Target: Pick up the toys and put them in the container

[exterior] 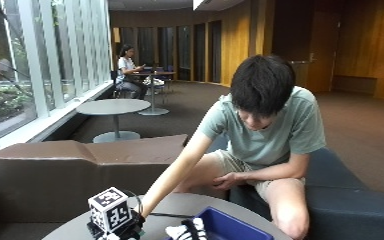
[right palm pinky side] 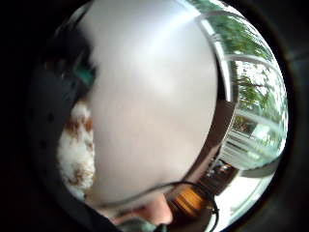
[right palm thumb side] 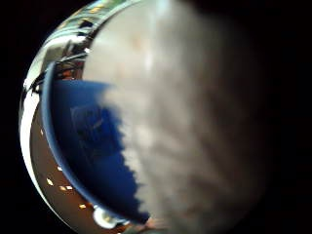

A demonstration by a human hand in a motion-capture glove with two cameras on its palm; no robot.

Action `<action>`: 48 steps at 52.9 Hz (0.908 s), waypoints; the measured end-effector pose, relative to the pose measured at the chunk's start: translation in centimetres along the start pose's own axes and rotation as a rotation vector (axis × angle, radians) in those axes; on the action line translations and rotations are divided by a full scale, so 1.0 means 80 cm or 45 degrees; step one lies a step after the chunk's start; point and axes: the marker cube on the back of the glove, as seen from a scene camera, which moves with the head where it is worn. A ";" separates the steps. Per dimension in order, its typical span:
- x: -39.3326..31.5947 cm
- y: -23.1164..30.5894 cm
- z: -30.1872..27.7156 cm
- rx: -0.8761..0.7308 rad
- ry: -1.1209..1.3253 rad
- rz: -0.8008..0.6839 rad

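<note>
In the outside view my gloved right hand [exterior: 133,226] is low over the round table [exterior: 172,205], arm stretched out from the seated person. Just beside it lies a black-and-white striped toy [exterior: 187,231], and the blue container [exterior: 235,227] stands right behind that. A pale soft thing [right palm pinky side: 154,96] fills the little finger side palm view, very close to the palm, with a white-and-brown fuzzy toy [right palm pinky side: 77,150] next to it. The thumb side view has the same pale fuzzy mass [right palm thumb side: 195,122] against the blue container's rim [right palm thumb side: 92,146]. Whether the hand holds anything is hidden.
A brown padded bench [exterior: 52,170] runs behind the table, with tall windows [exterior: 19,60] beyond. The person's bare left hand [exterior: 228,180] rests on their knee. Another round table [exterior: 113,106] stands farther back.
</note>
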 end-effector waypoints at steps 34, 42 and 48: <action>-0.011 0.151 -0.272 0.048 0.078 -0.143; -0.041 0.200 -0.376 0.184 0.011 -0.187; -0.087 0.210 -0.430 0.279 -0.080 -0.282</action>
